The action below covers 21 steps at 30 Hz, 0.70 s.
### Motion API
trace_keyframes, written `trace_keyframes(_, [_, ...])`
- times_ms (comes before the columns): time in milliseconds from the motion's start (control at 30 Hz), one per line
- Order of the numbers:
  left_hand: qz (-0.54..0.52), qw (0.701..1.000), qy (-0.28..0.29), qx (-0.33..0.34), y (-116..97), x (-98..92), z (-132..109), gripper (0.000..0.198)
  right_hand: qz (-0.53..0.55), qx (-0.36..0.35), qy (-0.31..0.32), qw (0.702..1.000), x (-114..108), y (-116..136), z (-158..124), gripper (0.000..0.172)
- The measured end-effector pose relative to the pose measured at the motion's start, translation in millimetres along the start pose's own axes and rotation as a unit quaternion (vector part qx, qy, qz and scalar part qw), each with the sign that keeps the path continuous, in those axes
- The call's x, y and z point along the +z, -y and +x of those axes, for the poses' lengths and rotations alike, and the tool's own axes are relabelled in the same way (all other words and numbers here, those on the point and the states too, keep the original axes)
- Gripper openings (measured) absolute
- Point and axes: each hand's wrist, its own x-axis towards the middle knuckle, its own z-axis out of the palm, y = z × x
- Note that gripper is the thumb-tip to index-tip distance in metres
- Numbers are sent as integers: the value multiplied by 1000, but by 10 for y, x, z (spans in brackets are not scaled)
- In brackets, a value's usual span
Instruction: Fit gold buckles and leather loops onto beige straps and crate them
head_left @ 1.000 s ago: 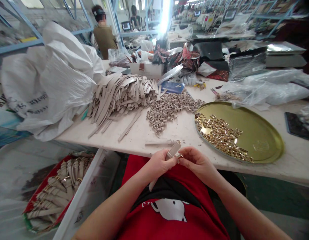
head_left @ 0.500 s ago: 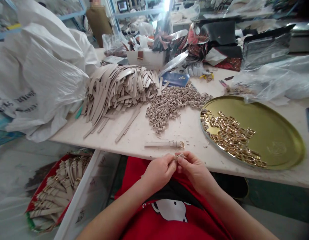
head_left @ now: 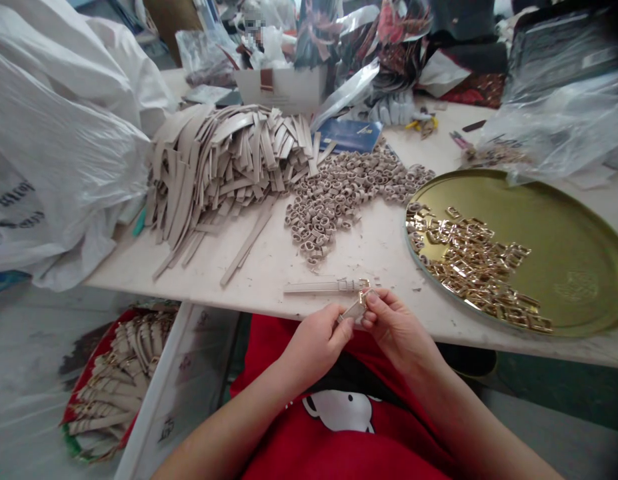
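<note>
Close to the table's front edge, my left hand (head_left: 325,335) pinches a beige strap (head_left: 355,309), its fingers closed on it. Thumb and fingers of my right hand (head_left: 396,325) are pinched at the strap's other end, where a gold buckle (head_left: 363,298) shows. Part of the strap is hidden by my fingers. Just beyond my hands, a finished-looking buckled strap (head_left: 316,287) lies flat on the table. Farther back is a heap of small beige strap loops (head_left: 329,200). At right, many gold buckles (head_left: 481,257) lie in a round gold tray (head_left: 553,220).
A large pile of beige strips (head_left: 223,153) lies at back left, beside a white sack (head_left: 63,120). Below left, a red-rimmed container holds buckled straps (head_left: 116,380). A white box (head_left: 283,90), blue booklet (head_left: 349,135) and plastic bags (head_left: 563,140) stand along the back.
My hands have moved slightly apart, with the right raised a little toward the table. More of the strap and its gold buckle now shows between them. The camera view has tipped downward.
</note>
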Motion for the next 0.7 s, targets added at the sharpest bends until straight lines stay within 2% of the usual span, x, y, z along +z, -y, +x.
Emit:
trace_keyframes(100, [-118, 991, 32, -46, 37, -8, 17, 20, -28, -36, -13, 999, -26, 28, -13, 19])
trace_keyframes(200, [-179, 980, 52, -66, 38, -4, 6, 23, -46, -46, -4, 998, -35, 22, -47, 18])
trace_keyframes(367, [-185, 982, 21, -28, 29, 73, -46, 23, -45, -26, 24, 998, 9, -102, -151, 17])
trace_keyframes(500, [-179, 984, -7, 2, 41, 129, -97, 19, -61, -55, 11, 997, 41, -194, -245, 18])
trace_keyframes(700, [-206, 978, -16, 12, 11, 167, -211, 23, -127, -79, 37, 988, 36, -133, -421, 12])
